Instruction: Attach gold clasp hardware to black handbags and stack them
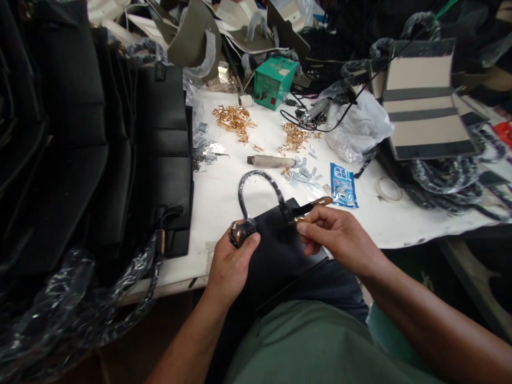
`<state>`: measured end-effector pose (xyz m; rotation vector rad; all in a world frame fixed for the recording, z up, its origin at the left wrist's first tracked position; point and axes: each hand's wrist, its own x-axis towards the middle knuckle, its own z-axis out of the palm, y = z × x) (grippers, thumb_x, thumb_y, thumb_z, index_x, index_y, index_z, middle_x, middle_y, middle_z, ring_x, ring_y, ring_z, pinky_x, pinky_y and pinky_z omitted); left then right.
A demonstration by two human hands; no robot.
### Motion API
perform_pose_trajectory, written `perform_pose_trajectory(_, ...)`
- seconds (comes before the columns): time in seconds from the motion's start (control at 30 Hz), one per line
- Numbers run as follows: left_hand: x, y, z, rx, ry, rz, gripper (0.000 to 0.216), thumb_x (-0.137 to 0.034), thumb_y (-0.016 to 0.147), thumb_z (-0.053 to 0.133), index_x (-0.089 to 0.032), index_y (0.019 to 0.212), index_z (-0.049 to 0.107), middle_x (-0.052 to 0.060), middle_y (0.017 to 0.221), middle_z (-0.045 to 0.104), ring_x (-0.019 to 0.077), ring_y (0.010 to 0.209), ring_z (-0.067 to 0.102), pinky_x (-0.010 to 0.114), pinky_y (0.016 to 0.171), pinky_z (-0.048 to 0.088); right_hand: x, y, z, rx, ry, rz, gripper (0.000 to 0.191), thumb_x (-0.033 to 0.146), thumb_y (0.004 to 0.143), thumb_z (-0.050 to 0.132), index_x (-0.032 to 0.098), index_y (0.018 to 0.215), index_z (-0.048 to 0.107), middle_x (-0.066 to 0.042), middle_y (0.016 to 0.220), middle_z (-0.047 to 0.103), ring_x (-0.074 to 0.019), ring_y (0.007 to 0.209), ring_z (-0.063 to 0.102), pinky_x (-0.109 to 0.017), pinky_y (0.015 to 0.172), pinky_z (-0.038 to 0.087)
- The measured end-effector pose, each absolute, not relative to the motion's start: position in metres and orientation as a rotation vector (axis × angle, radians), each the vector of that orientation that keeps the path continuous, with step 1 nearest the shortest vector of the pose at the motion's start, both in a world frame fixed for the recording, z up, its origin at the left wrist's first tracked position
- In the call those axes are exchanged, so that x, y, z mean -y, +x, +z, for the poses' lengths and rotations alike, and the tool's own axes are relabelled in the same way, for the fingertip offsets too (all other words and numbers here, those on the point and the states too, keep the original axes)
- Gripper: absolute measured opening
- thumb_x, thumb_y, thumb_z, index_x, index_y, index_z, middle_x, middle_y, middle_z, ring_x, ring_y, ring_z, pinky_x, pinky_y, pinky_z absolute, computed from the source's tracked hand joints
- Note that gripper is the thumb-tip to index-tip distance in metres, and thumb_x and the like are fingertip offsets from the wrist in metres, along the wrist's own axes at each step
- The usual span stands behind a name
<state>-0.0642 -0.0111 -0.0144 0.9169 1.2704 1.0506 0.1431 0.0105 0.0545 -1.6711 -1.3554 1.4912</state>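
A black handbag piece (276, 248) lies across the lap against the table edge. Its looped handle (260, 175), wrapped in clear plastic, arches up toward the table. My left hand (236, 261) is closed on the piece's left side, thumb on top, by the handle's left end and a shiny metal fitting (237, 230). At the handle's right end, my right hand (332, 232) pinches a small gold-coloured metal fitting (298, 219) between thumb and forefinger. A dark strap with a gold-coloured tip (323, 201) sticks out just above those fingers.
Black bag pieces (160, 160) are stacked at left. On the white table (224, 197) lie gold fittings (235, 118), metal plates (306, 176), a wrapped tool (272, 161), a blue packet (344, 185) and a tape roll (389, 189). A green control box (275, 81) stands behind; beige-lined bag pieces (430, 101) lie right.
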Motion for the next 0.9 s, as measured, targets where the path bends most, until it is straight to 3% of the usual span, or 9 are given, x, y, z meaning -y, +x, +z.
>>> perform_pose_trajectory(0.23,0.010,-0.064,-0.018,-1.220,0.719,1.026,0.026,-0.033,0.077,0.073,-0.020,0.099,0.067,0.002,0.092,0.069,0.0202,0.087,0.062,0.032,0.084,0.046,-0.005,0.138,0.030,1.260,-1.533,1.325,0.024,0.040,0.081,0.072,0.018,0.090,0.069,-0.003,0.082,0.072,-0.0163,0.075,0.067,-0.025,0.066,0.051)
perform_pose_trajectory(0.6,0.010,-0.063,-0.012,-1.152,0.685,1.028,0.020,-0.029,0.080,0.071,-0.021,0.097,0.068,0.000,0.089,0.066,0.0163,0.084,0.060,0.029,0.083,0.046,-0.009,0.123,0.024,1.292,-1.715,1.208,0.024,0.039,0.078,0.072,0.017,0.087,0.076,-0.001,0.064,0.069,-0.0140,0.058,0.061,-0.022,0.049,0.040)
perform_pose_trajectory(0.9,0.010,-0.064,-0.012,-1.096,0.668,1.023,0.016,-0.028,0.081,0.070,-0.021,0.095,0.067,0.000,0.089,0.065,0.0161,0.082,0.060,0.029,0.079,0.046,-0.010,0.125,0.029,1.353,-1.739,1.191,0.023,0.039,0.080,0.070,0.017,0.081,0.076,-0.001,0.059,0.069,-0.0128,0.054,0.061,-0.021,0.050,0.043)
